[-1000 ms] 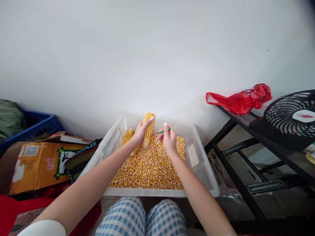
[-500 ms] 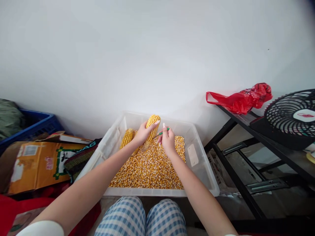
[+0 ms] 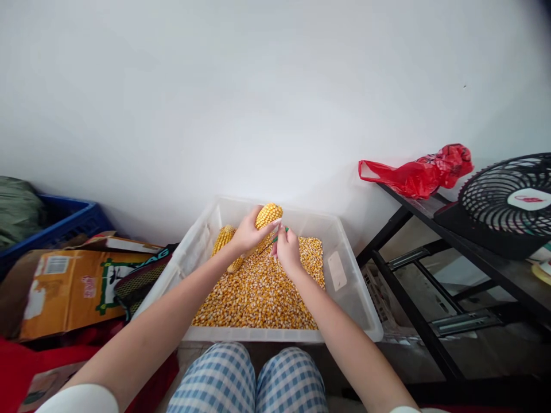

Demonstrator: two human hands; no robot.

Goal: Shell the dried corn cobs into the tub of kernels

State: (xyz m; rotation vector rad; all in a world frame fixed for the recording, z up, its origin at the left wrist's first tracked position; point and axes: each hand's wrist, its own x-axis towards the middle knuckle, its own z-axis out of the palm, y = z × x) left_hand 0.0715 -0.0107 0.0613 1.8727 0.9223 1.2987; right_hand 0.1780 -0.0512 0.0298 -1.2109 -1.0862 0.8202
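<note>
My left hand [image 3: 251, 230] is wrapped round a yellow corn cob [image 3: 269, 214], held tilted above the bin. Close against it on the right, my right hand [image 3: 287, 248] grips a thin tool with a green handle [image 3: 282, 234]; its tip is hidden at the cob's lower part, so its kind cannot be told. Below both hands, loose corn kernels [image 3: 258, 298] fill much of a translucent plastic bin [image 3: 355, 292]. Another corn cob [image 3: 222, 238] lies on the kernels at the bin's left side, partly behind my left forearm.
To the right stands a black metal-framed table [image 3: 413, 269] bearing a red plastic bag [image 3: 424, 175] and a black fan [image 3: 512, 201]. An opened orange cardboard box [image 3: 77, 292] and a blue crate [image 3: 77, 215] are at the left. A white wall [image 3: 258, 103] rises behind the bin.
My right hand has moved slightly left and down, closer to my left hand. The held cob has tipped, its upper end now leaning more to the right.
</note>
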